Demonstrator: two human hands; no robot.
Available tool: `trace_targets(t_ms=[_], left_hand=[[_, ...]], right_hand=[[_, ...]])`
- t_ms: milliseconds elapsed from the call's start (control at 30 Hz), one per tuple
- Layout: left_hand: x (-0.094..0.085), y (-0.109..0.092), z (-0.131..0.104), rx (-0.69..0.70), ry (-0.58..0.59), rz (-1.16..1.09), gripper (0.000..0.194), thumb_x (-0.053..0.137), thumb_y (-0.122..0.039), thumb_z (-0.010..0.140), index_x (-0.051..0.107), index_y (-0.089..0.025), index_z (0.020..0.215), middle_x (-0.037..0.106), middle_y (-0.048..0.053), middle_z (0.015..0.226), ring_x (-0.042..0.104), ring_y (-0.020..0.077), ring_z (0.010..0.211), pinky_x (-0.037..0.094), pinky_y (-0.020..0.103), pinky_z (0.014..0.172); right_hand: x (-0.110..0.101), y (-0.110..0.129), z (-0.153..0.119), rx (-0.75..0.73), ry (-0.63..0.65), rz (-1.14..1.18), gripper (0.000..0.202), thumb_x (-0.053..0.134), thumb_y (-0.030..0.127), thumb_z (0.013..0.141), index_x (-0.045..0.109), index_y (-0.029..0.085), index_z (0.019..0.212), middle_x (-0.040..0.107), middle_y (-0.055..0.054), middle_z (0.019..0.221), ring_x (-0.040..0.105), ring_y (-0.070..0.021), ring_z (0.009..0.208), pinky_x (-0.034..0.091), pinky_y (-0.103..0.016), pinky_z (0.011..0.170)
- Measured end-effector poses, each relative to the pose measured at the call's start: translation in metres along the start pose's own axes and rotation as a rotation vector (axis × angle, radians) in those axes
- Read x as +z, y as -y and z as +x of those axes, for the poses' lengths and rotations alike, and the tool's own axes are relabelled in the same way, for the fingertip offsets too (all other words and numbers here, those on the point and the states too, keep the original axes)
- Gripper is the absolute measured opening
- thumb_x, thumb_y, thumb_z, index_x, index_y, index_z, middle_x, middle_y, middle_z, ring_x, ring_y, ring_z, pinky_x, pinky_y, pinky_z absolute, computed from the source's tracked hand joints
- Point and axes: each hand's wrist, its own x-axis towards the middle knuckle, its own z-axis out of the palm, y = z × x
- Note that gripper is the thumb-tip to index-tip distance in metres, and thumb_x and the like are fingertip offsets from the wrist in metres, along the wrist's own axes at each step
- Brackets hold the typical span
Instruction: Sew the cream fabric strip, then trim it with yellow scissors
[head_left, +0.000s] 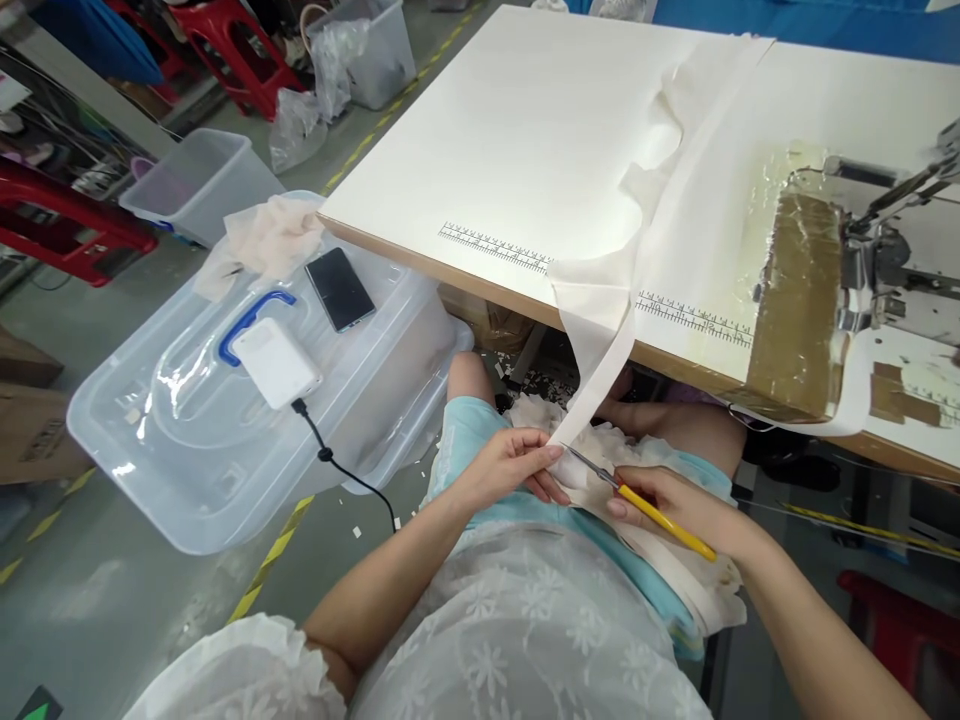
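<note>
Fabric strip [600, 370], cream, hangs off sewing table [525, 130] edge down to lap. Left hand [510, 465] pinches its lower end, thumb against fingers. Right hand [675, 505] grips yellow-handled snips [637, 500], blades at the pinched end. Clear storage bin [225, 400] stands to the left.

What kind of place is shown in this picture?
Most likely a garment sewing workshop. An industrial sewing machine sits on a white work table with a printed ruler along its edge. The left hand holds a cream fabric strip, and the right hand holds yellow-handled snips.
</note>
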Motion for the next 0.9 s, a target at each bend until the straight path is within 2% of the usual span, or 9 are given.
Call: trace_targets(t_ms=[333,533,733,900], left_hand=[[-0.002,0.003,0.003,0.027,0.001,-0.010,0.052,0.074,-0.062,0.071,0.059,-0.013,0.079,0.070,0.006,0.059,0.071,0.0195,0.058,0.050,0.021,0.051],[0.000,0.002,0.005,0.049,0.009,-0.008,0.051,0.074,-0.062,0.071,0.058,-0.013,0.078,0.070,0.006,0.059,0.070,0.0188,0.056,0.050,0.021,0.050],[-0.002,0.005,0.009,0.053,0.016,-0.003,0.050,0.073,-0.062,0.073,0.058,-0.014,0.078,0.069,0.006,0.059,0.071,0.0194,0.056,0.049,0.022,0.050],[0.001,0.004,0.011,0.044,0.035,0.033,0.051,0.072,-0.063,0.072,0.056,-0.015,0.075,0.069,0.005,0.059,0.071,0.0190,0.057,0.050,0.022,0.051]], right_hand=[[0.003,0.002,-0.005,0.050,-0.111,-0.205,0.043,0.052,0.060,0.089,0.043,0.023,0.067,0.046,0.003,0.061,0.042,-0.0150,0.055,0.027,-0.028,0.052],[0.007,0.003,-0.002,0.105,-0.210,-0.330,0.049,0.044,0.067,0.088,0.036,0.025,0.064,0.047,0.001,0.058,0.043,-0.0170,0.052,0.026,-0.029,0.052],[0.009,0.001,-0.002,0.125,-0.217,-0.341,0.050,0.038,0.068,0.090,0.038,0.025,0.064,0.051,-0.001,0.057,0.047,-0.0183,0.052,0.026,-0.030,0.053],[0.008,0.004,0.003,0.101,-0.252,-0.404,0.049,0.041,0.068,0.089,0.034,0.025,0.065,0.051,0.000,0.057,0.046,-0.0176,0.051,0.024,-0.029,0.052]])
